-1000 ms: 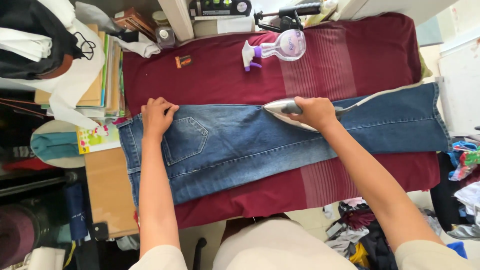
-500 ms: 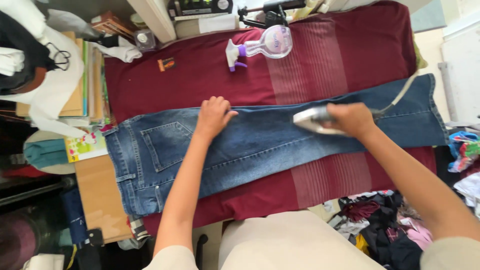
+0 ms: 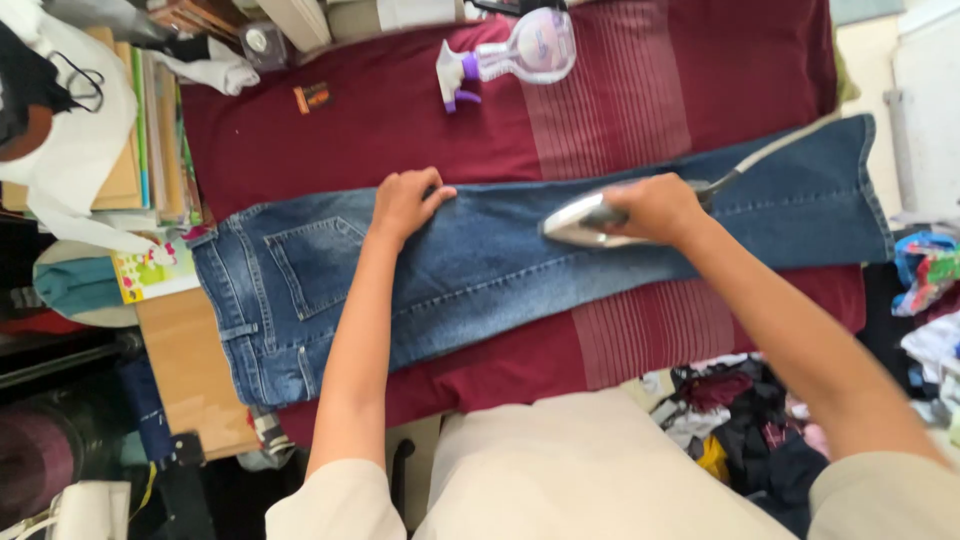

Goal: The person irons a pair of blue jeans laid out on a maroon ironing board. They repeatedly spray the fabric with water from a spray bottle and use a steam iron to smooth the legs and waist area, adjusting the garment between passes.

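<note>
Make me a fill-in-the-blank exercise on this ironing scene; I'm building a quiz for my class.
1. The right hand holds the ____ on the jeans.
2. The left hand presses flat on the ____.
3. The jeans lie on a ____ cloth.
4. The spray bottle has a ____ nozzle collar.

Missing words: iron; jeans; dark red; purple

I noted blue faded-denim jeans (image 3: 520, 265), a silver iron (image 3: 578, 222), a maroon cloth (image 3: 400, 140) with paler stripe bands, and a clear spray bottle (image 3: 520, 50) with a purple-and-white trigger.
</note>
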